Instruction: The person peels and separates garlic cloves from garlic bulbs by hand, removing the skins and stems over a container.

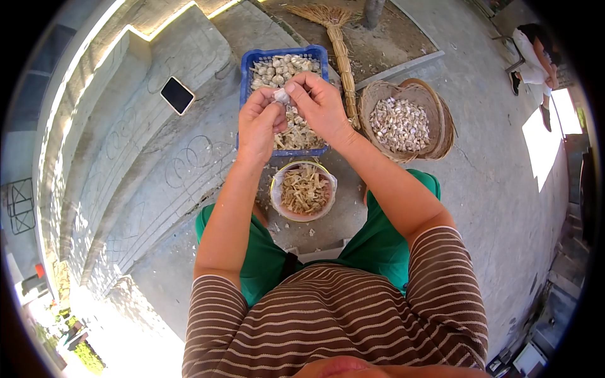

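Note:
Over a blue plastic crate (243, 79), my left hand (259, 120) and my right hand (318, 106) come together with curled fingers. Both grip a small whitish piece of garlic (282, 96) between thumbs and fingertips; its exact shape is partly covered by the fingers. Whole garlic bulbs (283, 66) fill the far part of the crate, while stalks and smaller pieces lie in its near part. Right of my right hand, a wicker basket (372, 101) holds many loose garlic cloves (400, 125). A lined bucket (275, 200) between my legs contains dry stalks and peelings (304, 189).
A straw broom (340, 53) lies beyond the crate, its handle reaching down between crate and basket. On the concrete step (208, 82) at left rests a phone (178, 96). Another person (535, 57) sits at the far right. Bits of peel are scattered on the floor.

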`<state>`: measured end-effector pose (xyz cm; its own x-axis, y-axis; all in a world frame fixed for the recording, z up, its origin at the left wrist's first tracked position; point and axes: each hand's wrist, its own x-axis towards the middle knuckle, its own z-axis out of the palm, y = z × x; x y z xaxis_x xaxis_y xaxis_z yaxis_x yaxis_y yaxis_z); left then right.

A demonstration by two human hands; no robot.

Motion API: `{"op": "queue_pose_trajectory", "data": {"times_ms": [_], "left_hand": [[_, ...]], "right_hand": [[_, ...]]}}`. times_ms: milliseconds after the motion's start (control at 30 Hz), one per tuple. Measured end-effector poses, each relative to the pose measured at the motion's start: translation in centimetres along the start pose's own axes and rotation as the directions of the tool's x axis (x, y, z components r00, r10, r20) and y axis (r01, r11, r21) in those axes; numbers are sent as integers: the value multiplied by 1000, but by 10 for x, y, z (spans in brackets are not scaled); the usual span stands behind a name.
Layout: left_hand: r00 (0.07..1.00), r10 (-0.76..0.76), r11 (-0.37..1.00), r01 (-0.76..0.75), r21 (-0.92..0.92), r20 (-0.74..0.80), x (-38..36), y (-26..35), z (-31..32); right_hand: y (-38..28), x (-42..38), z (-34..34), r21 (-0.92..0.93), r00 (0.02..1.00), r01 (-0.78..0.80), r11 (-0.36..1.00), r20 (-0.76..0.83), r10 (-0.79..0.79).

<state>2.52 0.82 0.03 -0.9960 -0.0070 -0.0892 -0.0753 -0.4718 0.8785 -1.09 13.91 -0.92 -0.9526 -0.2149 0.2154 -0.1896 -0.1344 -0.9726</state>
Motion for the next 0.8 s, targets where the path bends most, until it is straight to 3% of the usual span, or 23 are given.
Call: {"op": "queue_pose_trajectory", "data": {"times_ms": [233, 333, 400, 467, 533, 600, 633, 667, 700, 767, 800], "left_hand": [[999, 24, 995, -20, 93, -42, 0, 0, 4], [998, 41, 979, -33, 199, -40, 3, -4, -2], [999, 33, 970, -30, 239, -7, 4, -8, -8], [999, 23, 861, 2, 509, -43, 6, -8, -10], [998, 52, 806, -31, 591, -18, 11, -17, -24], [996, 85, 741, -70, 668, 10, 12, -14, -29], [990, 121, 584, -128, 801, 70, 7, -9, -28], [980, 146, 402, -185, 897, 137, 4, -4, -27], [977, 154, 404, -196, 893, 145, 2, -4, -28], [966, 138, 329, -253, 910, 219, 0, -3, -32], [953, 152, 241, -294, 925, 263, -3, 0, -29]], "right_hand": [[-5, 0, 0, -28, 995, -55, 998, 85, 58], [-3, 0, 2, -281, 987, 144, 949, 113, -116], [-3, 4, -4, -347, 991, 130, 929, 87, -106], [0, 9, -12, -437, 990, 140, 889, 41, -136], [14, 17, -35, -516, 994, 97, 851, 10, -108], [34, 25, -69, -699, 992, 73, 712, -20, -122], [45, 27, -92, -798, 986, 90, 596, -11, -164], [55, 27, -116, -878, 998, 18, 479, -17, -69], [66, 25, -139, -937, 999, -46, 347, -39, 25], [96, 13, -171, -990, 999, 5, 142, 12, 52], [89, 9, -164, -989, 996, 33, 143, 45, 81]]}}
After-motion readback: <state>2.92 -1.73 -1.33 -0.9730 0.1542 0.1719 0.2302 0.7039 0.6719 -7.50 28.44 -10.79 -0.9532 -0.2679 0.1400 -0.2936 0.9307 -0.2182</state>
